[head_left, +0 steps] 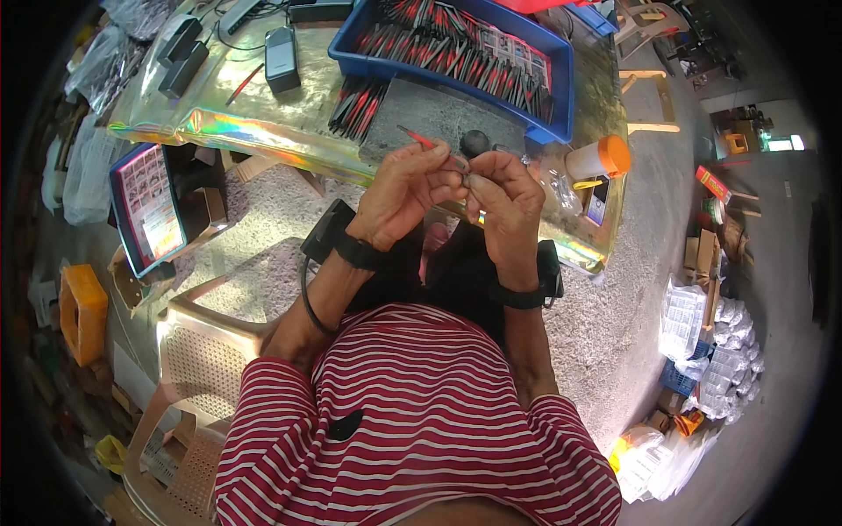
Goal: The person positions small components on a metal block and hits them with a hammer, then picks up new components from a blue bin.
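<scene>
Seated at a low worktop (263, 131) draped in shiny, rainbow-sheened foil, I hold my two hands close together just above its near edge. My left hand (405, 195) has its grip pinched shut on a thin red-handled tool (419, 138), whose slim shaft slants up to the left. My right hand (507, 200) has its fingertips closed on a small metal piece (462, 165), too small to make out. A round black knob (475, 141) sits just beyond my knuckles on a grey mat (438, 118). Behind it a blue plastic tray (561, 83) brims with red-and-black tools. An orange-capped jar (598, 158) lies near the right edge. Rough grey floor (631, 263) opens out to the right.
</scene>
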